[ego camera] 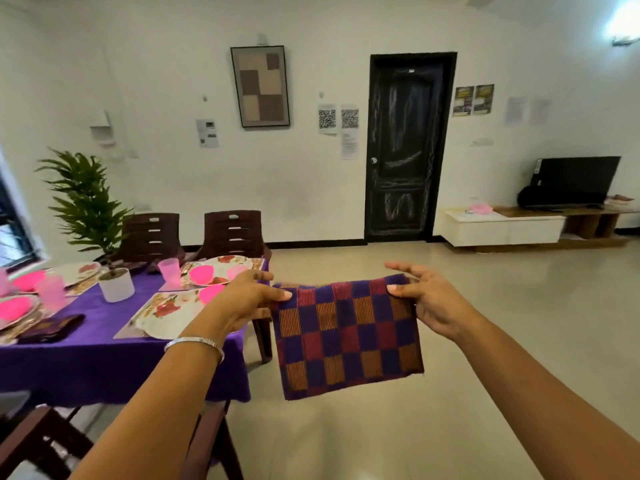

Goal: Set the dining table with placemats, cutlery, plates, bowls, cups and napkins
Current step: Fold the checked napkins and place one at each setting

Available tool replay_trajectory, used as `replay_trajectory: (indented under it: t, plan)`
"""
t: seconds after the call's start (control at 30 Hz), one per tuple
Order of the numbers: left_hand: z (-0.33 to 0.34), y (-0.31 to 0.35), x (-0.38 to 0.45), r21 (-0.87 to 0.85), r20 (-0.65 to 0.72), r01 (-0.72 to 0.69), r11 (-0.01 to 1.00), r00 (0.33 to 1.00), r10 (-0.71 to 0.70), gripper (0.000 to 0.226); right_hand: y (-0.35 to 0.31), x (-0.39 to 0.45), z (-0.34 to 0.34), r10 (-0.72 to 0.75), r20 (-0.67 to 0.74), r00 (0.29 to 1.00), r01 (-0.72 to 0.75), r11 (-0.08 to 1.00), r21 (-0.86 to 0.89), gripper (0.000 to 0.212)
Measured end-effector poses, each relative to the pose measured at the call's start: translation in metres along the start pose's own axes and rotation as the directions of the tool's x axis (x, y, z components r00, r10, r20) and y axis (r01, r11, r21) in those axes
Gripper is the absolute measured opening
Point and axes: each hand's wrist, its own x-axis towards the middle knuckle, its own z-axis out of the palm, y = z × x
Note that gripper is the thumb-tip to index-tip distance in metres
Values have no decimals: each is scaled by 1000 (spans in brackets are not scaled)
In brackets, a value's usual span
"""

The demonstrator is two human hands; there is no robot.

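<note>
A checked napkin (348, 336) in purple, red and orange hangs in the air to the right of the dining table. My left hand (247, 297) pinches its top left corner and my right hand (420, 297) pinches its top right corner. The dining table (104, 362) at the left wears a purple cloth. On it lie floral placemats, a floral plate (166, 315), pink bowls (201, 274), pink cups (169, 270) and a folded dark napkin (52, 328).
A white pot with a green plant (116, 284) stands mid-table. Dark wooden chairs (232, 233) sit behind and beside the table. Open tiled floor lies to the right. A black door (403, 147), a white cabinet (502, 230) and a TV (575, 180) line the far wall.
</note>
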Motion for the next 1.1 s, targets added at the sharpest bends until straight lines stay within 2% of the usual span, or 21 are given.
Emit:
replay_trajectory:
  t: [0.03,0.1,0.2,0.27,0.37,0.47,0.53,0.6,0.7,0.77,0.83,0.9,0.97,1.03,1.1]
  plan:
    - [0,-4,10,4,-43,-21,1000,999,21,54,1,10,-3,7,6,1000,-6,998,-59,42]
    - [1,-6,23,30,-15,-41,999,999,41,52,4,29,-7,12,11,1000,-10,990,-141,41]
    - [7,-7,48,281,28,-86,956,996,82,52,9,64,-9,-23,19,1000,27,955,-294,43]
    - [12,-7,68,425,-52,-139,894,983,177,45,12,88,-9,-79,-15,997,65,904,-422,37]
    - [7,-5,107,508,-131,-198,838,944,302,26,12,131,-12,-145,-72,987,80,825,-560,22]
    - [-6,2,144,570,-166,-214,794,916,366,12,6,172,-13,-164,-65,984,87,772,-629,12]
    - [-17,10,171,569,-175,-254,783,892,417,12,-3,201,-14,-155,-53,986,89,778,-622,12]
    - [-27,16,194,412,-150,-324,852,898,414,17,-10,228,-15,-129,-33,991,91,839,-536,13]
    - [-39,23,230,186,-153,-380,906,900,409,23,-14,267,-12,-79,99,992,109,930,-351,8]
    - [-45,27,251,159,-203,-414,896,875,440,24,-12,286,-9,-52,182,982,97,965,-243,5]
    - [-49,31,270,215,-231,-436,874,847,479,24,-11,303,-8,-33,255,966,81,981,-179,13]
    - [-52,36,284,281,-202,-465,840,827,525,21,-14,323,-6,5,354,935,58,985,-165,27]
    - [-53,48,291,341,-121,-503,794,814,568,19,-20,343,-2,100,482,870,15,973,-230,48]
    - [-55,59,300,373,-26,-532,760,812,582,20,-21,363,12,236,614,753,-43,949,-312,66]
    - [-57,67,307,401,59,-536,743,824,563,21,-10,377,32,306,709,636,-42,930,-364,66]
